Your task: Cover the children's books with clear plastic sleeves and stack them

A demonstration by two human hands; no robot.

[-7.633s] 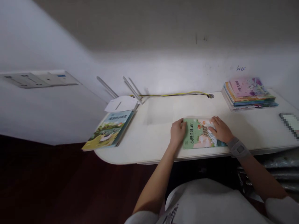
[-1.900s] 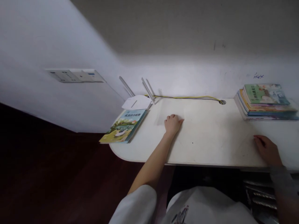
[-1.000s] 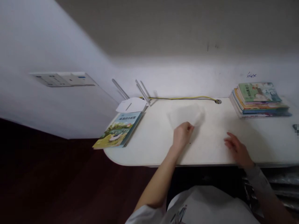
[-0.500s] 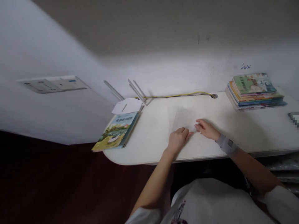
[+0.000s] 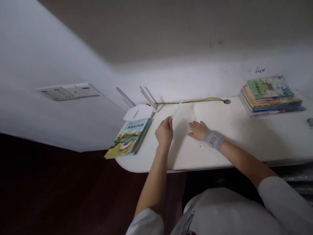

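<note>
A thin, translucent whitish sheet (image 5: 186, 112) is partly lifted off the white desk and is hard to make out against it. My left hand (image 5: 164, 132) is closed in a pinch on the sheet's left edge, raised a little above the desk. My right hand (image 5: 198, 130), with a grey band around its wrist, lies palm down, its fingers spread at the sheet's right side. Whether those fingertips press on the sheet or on the bare desk, I cannot tell.
Left on the white desk (image 5: 141, 161) lie picture books (image 5: 128, 138), next to a white router (image 5: 139, 112) with upright antennas. A yellow-and-black cable (image 5: 190, 101) runs along the wall to a hole. A stack of books (image 5: 271, 96) stands at right; a dark object (image 5: 310, 122) lies beyond.
My left hand has moved left and up, lifting the sheet's edge. The right hand has shifted left, and its fingers have gone from a pinch to spread out. The view has turned slightly.
</note>
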